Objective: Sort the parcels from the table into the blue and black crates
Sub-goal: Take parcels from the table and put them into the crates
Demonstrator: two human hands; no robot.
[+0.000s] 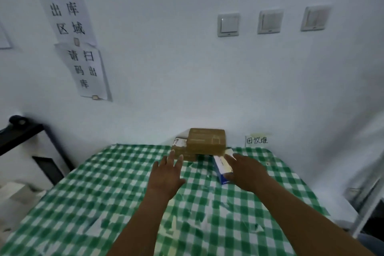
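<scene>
A table with a green-and-white checked cloth [116, 183] fills the lower view. At its far edge, against the wall, a brown cardboard parcel [206, 141] rests on top of a lower brown parcel with a white label [180, 143]. A white-and-blue box [222, 169] lies just in front of them to the right. My left hand [168, 174] hovers with fingers spread, fingertips close to the lower brown parcel. My right hand [247, 172] lies against the right side of the white-and-blue box, thumb at its near end. Neither crate is in view.
A small handwritten paper label [257, 140] is stuck on the wall right of the parcels. Paper notices [83, 68] and three light switches [228, 25] hang on the wall. A dark metal rack [22, 131] stands to the left.
</scene>
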